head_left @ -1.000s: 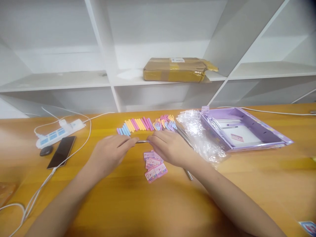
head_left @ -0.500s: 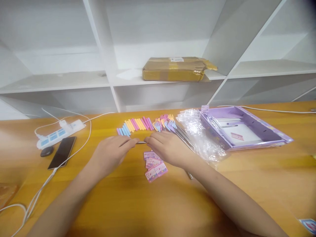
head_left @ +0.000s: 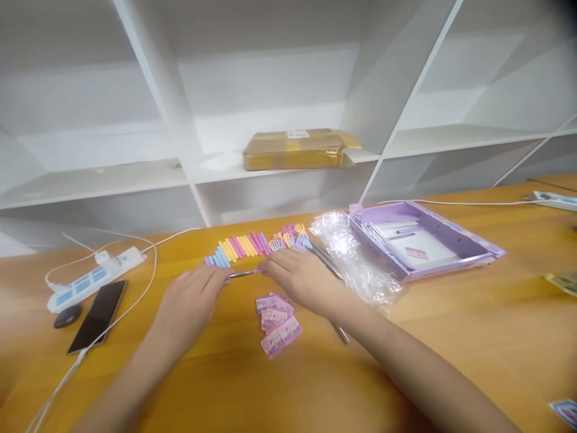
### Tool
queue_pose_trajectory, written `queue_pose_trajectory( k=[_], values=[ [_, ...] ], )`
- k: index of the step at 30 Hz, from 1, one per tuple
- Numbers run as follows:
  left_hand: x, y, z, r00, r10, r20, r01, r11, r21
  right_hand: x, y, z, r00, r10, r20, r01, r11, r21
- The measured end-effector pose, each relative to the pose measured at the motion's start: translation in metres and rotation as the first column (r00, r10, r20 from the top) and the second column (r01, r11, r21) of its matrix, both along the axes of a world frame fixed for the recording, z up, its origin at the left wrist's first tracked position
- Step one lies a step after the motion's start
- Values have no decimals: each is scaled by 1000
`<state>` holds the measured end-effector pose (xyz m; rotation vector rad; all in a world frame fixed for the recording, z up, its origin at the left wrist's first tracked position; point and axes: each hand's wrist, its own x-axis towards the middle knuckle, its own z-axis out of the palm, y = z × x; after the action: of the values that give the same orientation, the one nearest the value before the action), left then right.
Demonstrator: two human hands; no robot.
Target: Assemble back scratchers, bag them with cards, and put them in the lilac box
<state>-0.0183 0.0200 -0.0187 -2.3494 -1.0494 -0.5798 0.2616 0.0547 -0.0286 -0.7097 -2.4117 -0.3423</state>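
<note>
My left hand (head_left: pixel 192 300) is closed round one end of a thin metal rod (head_left: pixel 241 274), which lies level between my two hands. My right hand (head_left: pixel 300 276) pinches the other end, where a short purple part shows. Just beyond lie several blue, yellow and pink sticks (head_left: pixel 241 248) in a slanting row. Small hand-shaped claw heads (head_left: pixel 288 237) in mixed colours are bunched behind my right hand. More metal rods (head_left: pixel 329 261) run partly under my right forearm. Several pink printed cards (head_left: pixel 278 325) overlap on the wooden table (head_left: pixel 216 373) nearer me.
Clear plastic bags (head_left: pixel 356 258) are heaped beside a purple open box (head_left: pixel 455 267) holding a card and pens or rods. At left are a power strip (head_left: pixel 94 278), a phone (head_left: pixel 98 316), a black mouse-like object (head_left: pixel 67 316) and white cables. A taped carton (head_left: pixel 293 150) sits on the shelf.
My hands have moved slightly apart, so more of the rod and its purple end show. The whole view has shifted and tilted a little.
</note>
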Motion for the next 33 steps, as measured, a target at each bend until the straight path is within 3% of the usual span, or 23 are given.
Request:
queue_pose_trajectory(
  k=[8,18,22,26,33],
  values=[
    [4,-15,1,997,-5,-73,4,1000,-7,-3,-18,11,996,-85,38,86,995,-40],
    [11,-27,19,997,-71,-27,73,995,73,2,-27,21,999,-34,25,32,997,72],
    [15,-31,22,996,-81,-38,84,993,87,-2,-32,22,999,-32,28,31,999,26],
    [14,-30,22,994,-105,-44,109,990,90,0,-37,22,998,-46,44,48,998,-36],
    [-4,-18,26,998,-51,-39,53,997,54,10,-26,25,996,-73,44,72,997,21]
  ],
)
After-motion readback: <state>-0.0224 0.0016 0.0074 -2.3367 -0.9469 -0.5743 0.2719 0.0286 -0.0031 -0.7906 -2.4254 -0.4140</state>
